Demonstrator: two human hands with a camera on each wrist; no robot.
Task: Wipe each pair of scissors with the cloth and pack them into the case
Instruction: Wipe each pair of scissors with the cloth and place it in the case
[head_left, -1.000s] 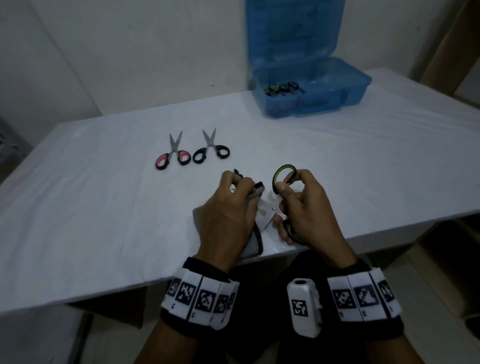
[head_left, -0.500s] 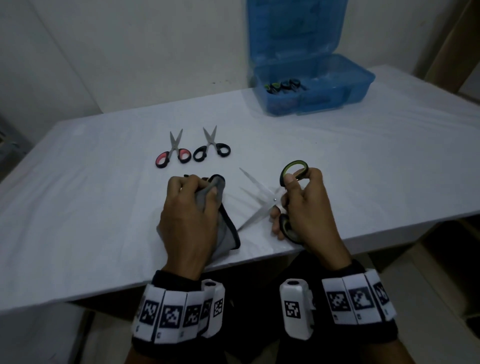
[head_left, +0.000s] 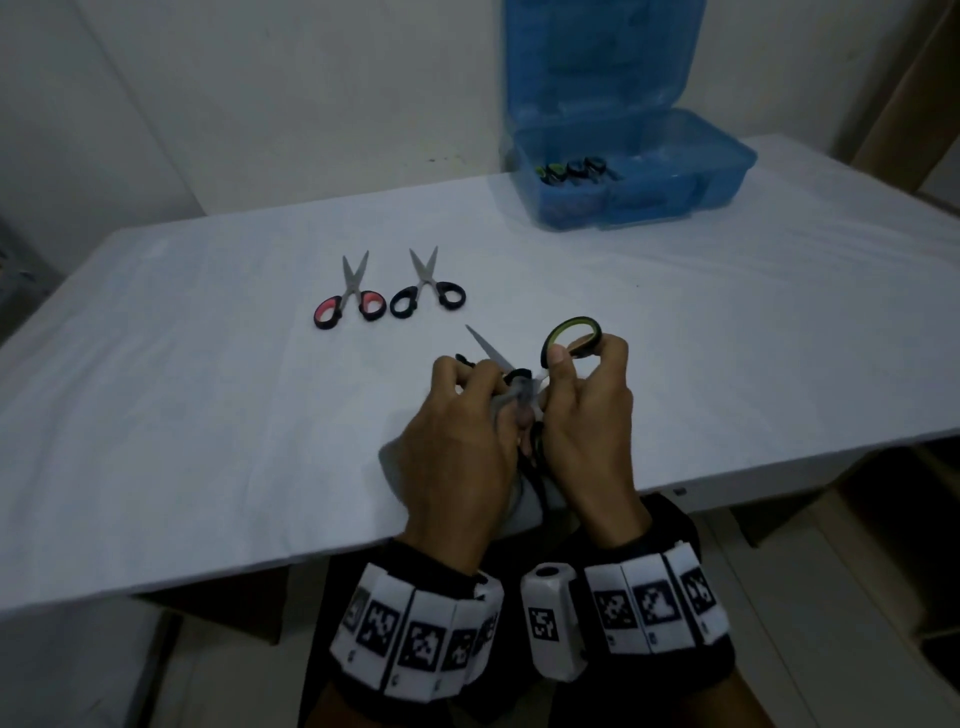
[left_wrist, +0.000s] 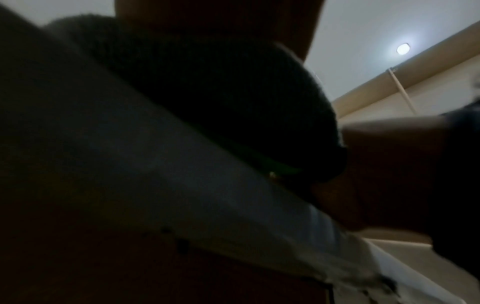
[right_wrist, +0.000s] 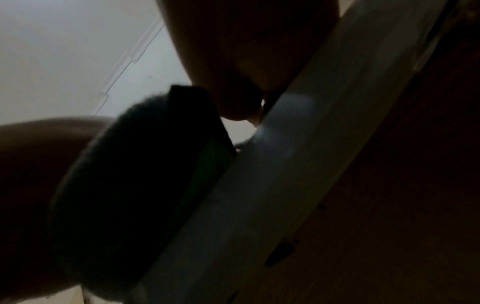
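Left hand (head_left: 457, 441) covers most of grey cloth (head_left: 524, 506); only folds beside knuckles and below palm show. One blade of green-handled scissors (head_left: 571, 338) buried in cloth under left fingers; lower handle loop mostly hidden behind right hand (head_left: 587, 421). Both wrist views dark, blurred: shapes near fingers unreadable. Contents of blue case (head_left: 722, 171), far beyond right hand, too small to count.

Head cam looks down over table (head_left: 208, 415); both wrist cams close, facing up, share table edge.
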